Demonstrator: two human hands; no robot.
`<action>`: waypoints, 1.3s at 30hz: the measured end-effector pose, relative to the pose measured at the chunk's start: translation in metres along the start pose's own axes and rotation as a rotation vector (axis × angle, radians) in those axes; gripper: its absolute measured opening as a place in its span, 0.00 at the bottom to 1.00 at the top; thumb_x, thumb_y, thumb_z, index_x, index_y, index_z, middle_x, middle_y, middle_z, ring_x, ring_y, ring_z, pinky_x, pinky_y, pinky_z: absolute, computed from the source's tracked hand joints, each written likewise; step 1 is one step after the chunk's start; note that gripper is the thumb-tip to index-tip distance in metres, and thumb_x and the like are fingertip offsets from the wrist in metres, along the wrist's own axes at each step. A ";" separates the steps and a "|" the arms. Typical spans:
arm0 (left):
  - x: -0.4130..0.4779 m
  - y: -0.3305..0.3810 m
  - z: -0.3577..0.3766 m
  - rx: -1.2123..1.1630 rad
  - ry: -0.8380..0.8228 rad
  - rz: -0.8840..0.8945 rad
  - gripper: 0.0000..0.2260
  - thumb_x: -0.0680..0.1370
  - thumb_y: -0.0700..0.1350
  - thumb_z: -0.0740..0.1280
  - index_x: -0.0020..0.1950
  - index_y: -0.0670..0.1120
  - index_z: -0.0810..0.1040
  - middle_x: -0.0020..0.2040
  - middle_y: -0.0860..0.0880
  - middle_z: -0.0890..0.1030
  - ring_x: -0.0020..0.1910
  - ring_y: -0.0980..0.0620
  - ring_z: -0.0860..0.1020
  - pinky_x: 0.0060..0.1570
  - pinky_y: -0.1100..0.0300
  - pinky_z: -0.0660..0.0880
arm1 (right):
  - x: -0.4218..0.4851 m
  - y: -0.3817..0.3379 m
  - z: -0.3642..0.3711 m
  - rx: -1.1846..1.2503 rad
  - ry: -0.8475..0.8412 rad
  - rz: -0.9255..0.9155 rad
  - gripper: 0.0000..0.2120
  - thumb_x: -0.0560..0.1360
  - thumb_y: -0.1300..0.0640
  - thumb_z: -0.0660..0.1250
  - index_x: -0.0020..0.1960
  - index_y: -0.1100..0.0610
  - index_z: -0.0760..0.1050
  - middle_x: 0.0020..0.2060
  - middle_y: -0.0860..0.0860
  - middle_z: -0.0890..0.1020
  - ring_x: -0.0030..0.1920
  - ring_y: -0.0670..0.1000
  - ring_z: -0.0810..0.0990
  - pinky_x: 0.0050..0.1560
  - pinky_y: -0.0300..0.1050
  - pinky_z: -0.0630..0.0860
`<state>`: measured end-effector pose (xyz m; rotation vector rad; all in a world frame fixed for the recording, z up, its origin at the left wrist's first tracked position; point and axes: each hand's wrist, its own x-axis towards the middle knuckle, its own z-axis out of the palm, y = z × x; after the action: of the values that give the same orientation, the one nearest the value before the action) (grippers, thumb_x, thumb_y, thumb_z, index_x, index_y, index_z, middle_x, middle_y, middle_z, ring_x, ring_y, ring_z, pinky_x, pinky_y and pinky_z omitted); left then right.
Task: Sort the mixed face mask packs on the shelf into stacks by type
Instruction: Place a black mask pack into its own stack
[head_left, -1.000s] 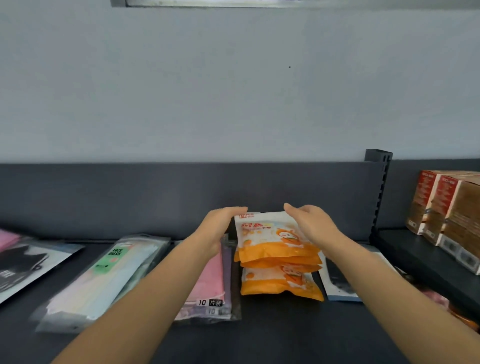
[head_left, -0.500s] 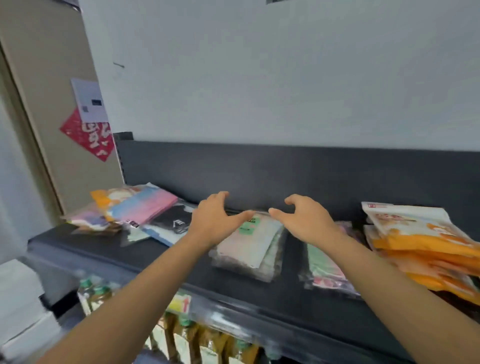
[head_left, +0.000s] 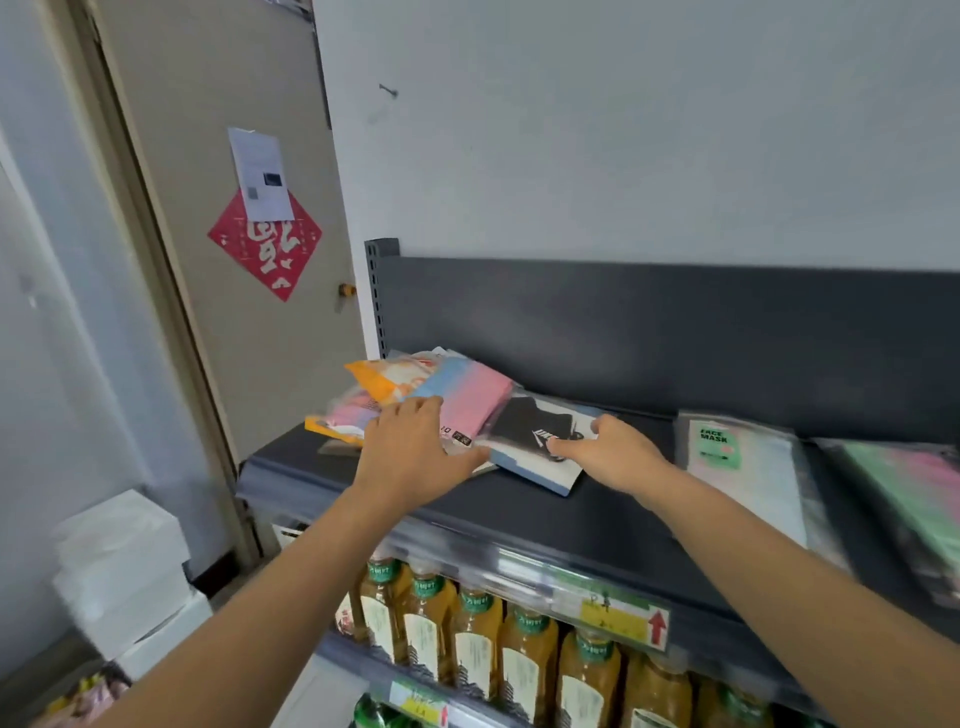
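At the left end of the shelf sits the unsorted pile, and I use that pile as my landmark. On its top lies a pink and blue pack, with an orange pack sticking out just left of it and another orange corner showing at the bottom of the heap. Touching the pile's right side is a pack of black masks. Well right of the pile lie a pale pack labelled FACE MASK and, further right, a green and pink pack, each apart from the other.

My left hand rests spread over the pile's front edge, fingers open and flat, gripping nothing that I can see. My right hand is at the black pack's near edge, fingers curled loosely against it; I cannot tell if they have closed on it.

I judge the step in hand to be picking apart this last mixed pile. The next move calls for pinning the heap with the left hand while the right slides 1 pack free, then carrying it to its matching stack. The slick wrappers may slip and drag neighbours along.
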<state>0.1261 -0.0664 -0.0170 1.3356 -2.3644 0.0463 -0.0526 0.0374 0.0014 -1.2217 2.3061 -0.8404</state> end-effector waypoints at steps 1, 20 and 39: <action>0.004 -0.005 0.002 0.033 0.000 0.021 0.38 0.72 0.68 0.62 0.74 0.45 0.64 0.72 0.46 0.69 0.70 0.45 0.66 0.67 0.50 0.63 | 0.004 -0.001 0.004 -0.004 0.001 0.018 0.27 0.76 0.46 0.65 0.65 0.67 0.71 0.63 0.59 0.77 0.60 0.58 0.76 0.58 0.48 0.72; 0.104 0.021 0.054 0.093 -0.037 0.260 0.33 0.73 0.69 0.58 0.70 0.48 0.68 0.69 0.48 0.71 0.69 0.46 0.66 0.66 0.52 0.61 | 0.119 0.006 0.030 0.777 0.250 0.231 0.24 0.70 0.69 0.72 0.61 0.58 0.66 0.55 0.56 0.77 0.54 0.57 0.79 0.54 0.55 0.78; 0.074 0.130 0.028 -0.811 -0.343 0.548 0.31 0.75 0.66 0.61 0.72 0.49 0.65 0.70 0.49 0.69 0.67 0.47 0.70 0.57 0.56 0.66 | -0.043 0.040 -0.054 0.859 0.872 0.064 0.28 0.72 0.66 0.71 0.68 0.56 0.65 0.54 0.53 0.82 0.51 0.53 0.83 0.51 0.50 0.81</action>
<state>-0.0241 -0.0624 0.0077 0.3186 -2.4981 -0.9340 -0.0855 0.1083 0.0179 -0.4044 2.0214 -2.3435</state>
